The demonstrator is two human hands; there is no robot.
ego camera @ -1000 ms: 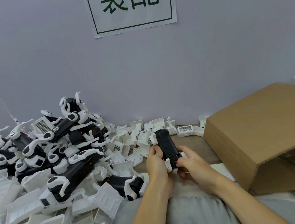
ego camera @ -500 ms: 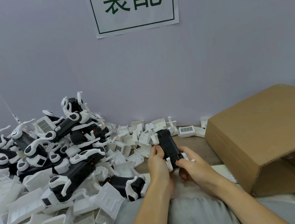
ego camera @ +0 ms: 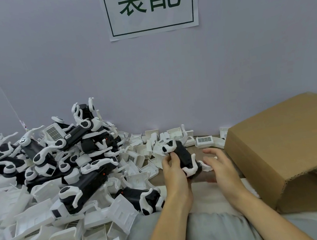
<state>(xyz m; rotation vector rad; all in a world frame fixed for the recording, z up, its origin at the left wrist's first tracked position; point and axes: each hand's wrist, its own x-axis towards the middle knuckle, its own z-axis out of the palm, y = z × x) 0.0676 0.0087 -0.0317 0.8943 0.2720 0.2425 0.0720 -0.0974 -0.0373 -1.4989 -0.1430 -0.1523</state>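
the black piece [ego camera: 184, 156], a long dark body with white clips at both ends, is held just above the surface [ego camera: 196, 151], in the middle of the view and in front of the person's lap. it lies tilted, its far end with a black-and-white cap pointing up and left toward the wall, and its near end with a curved white clip pointing down and right.

the left hand [ego camera: 174, 169] grips it from the left side. the fingers [ego camera: 174, 157] are curled against the dark body, so the piece lies to the right of the palm and across the fingertips. its near end sits low by the heel of the hand.

the right hand [ego camera: 221, 165] is just right of the piece, with its fingers spread wide and loose, holding nothing. its fingertips are close to the white clip at the near end; whether they touch it cannot be told, as that spot is blurred.

left of the hands is a heap of finished pieces [ego camera: 69, 159] in the same black and white, piled over loose white shells [ego camera: 136, 179] that spread along the wall. a small white grille part [ego camera: 204, 140] lies just beyond the right hand. a cardboard box [ego camera: 287, 144] lies on its side to the right, near the right hand. a paper sign [ego camera: 150, 6] with green characters hangs on the wall above.
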